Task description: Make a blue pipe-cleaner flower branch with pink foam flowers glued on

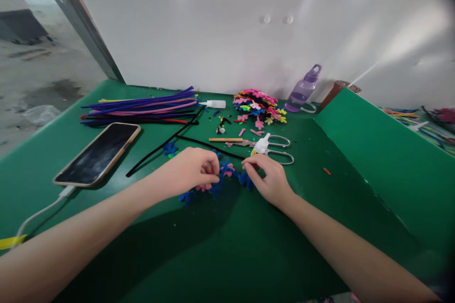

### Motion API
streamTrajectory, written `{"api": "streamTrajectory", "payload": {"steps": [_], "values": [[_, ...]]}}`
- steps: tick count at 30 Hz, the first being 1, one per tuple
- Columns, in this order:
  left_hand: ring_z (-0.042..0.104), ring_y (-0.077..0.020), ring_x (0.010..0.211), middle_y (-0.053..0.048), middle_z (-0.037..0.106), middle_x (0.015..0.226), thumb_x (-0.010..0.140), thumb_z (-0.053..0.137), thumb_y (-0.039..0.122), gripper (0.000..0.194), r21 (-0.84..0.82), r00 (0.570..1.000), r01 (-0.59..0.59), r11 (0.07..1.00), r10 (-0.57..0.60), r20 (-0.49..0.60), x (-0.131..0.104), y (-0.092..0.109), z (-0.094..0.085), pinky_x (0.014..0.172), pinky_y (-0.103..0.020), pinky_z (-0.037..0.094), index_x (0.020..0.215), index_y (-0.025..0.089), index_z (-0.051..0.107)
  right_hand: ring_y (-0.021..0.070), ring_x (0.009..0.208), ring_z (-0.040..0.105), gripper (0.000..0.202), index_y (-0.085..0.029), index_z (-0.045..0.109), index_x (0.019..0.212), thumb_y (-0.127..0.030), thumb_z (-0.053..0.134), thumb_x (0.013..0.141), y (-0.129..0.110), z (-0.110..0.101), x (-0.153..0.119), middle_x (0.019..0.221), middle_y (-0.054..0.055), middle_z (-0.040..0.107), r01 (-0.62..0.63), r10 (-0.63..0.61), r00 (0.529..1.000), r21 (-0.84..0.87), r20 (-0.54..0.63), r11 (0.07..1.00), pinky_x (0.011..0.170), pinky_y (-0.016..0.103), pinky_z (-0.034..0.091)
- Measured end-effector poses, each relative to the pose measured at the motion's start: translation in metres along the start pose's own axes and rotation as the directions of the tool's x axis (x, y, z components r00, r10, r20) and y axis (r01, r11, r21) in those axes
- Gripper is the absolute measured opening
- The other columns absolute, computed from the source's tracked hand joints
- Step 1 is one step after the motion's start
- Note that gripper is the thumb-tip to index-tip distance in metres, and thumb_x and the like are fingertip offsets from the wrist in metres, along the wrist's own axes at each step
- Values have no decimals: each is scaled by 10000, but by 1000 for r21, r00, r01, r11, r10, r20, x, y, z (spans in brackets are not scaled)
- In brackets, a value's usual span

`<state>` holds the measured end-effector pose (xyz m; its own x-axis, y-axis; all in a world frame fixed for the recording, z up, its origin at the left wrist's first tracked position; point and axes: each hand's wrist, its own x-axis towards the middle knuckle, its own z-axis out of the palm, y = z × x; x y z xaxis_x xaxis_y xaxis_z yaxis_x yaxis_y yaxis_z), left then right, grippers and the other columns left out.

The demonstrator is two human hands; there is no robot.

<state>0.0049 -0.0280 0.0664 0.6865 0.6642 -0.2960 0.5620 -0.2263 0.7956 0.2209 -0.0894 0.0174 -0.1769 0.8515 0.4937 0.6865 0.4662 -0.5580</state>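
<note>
Basically, head view: left hand (197,169) over the blue flowers (226,167), fingers loosely curled; can't tell if it grips one. Right hand (268,177) opposite, thumb and forefinger nearly together by the end of a black pipe cleaner (209,144); can't tell if anything's pinched. Blue flowers lie on the bench (185,265) beneath and between the hands, pink bits among them. Scissors (248,143) just beyond right hand. Phone (97,157) at left, pipe cleaner bundle (142,110) behind it. Colourful flower pile (259,104) farther back, beside purple bottle (302,92).
</note>
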Motion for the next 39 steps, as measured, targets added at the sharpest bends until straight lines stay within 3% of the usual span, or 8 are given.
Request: {"api": "streamTrajectory", "payload": {"steps": [7, 17, 27, 39], "values": [[657, -142, 610, 21, 637, 619, 732, 555, 250, 68, 9, 998, 4, 1000, -5, 65, 7, -8, 9, 549, -194, 510, 726, 188, 527, 147, 819, 589, 139, -180, 607, 916, -185, 484, 852, 0, 2, 1, 847, 46, 645, 33, -33, 999, 5, 20, 999, 764, 290, 476], [633, -129, 532, 28, 640, 590, 736, 541, 303, 115, 94, 998, -38, 995, 33, 55, 7, -10, 12, 541, -197, 473, 738, 190, 564, 169, 881, 601, 173, -206, 611, 952, -205, 464, 860, -3, 1, 1, 909, 50, 666, 48, -49, 994, 14, 102, 999, 818, 328, 480], [594, -139, 581, 42, 669, 665, 767, 550, 335, 126, 479, 976, -62, 876, 153, -154, 1, -1, 14, 532, -210, 358, 729, 253, 637, 174, 915, 592, 184, -211, 611, 975, -188, 478, 850, -1, 3, 1, 939, 52, 666, 67, -71, 990, 37, 124, 997, 836, 333, 476], [575, -165, 590, -1, 651, 650, 790, 502, 423, 234, 600, 975, -8, 800, 139, -173, 4, -8, 30, 507, -236, 290, 712, 233, 613, 175, 918, 596, 179, -214, 648, 936, -177, 508, 832, 2, 6, 1, 939, 45, 680, 115, -118, 978, 26, 175, 993, 832, 355, 491]]}}
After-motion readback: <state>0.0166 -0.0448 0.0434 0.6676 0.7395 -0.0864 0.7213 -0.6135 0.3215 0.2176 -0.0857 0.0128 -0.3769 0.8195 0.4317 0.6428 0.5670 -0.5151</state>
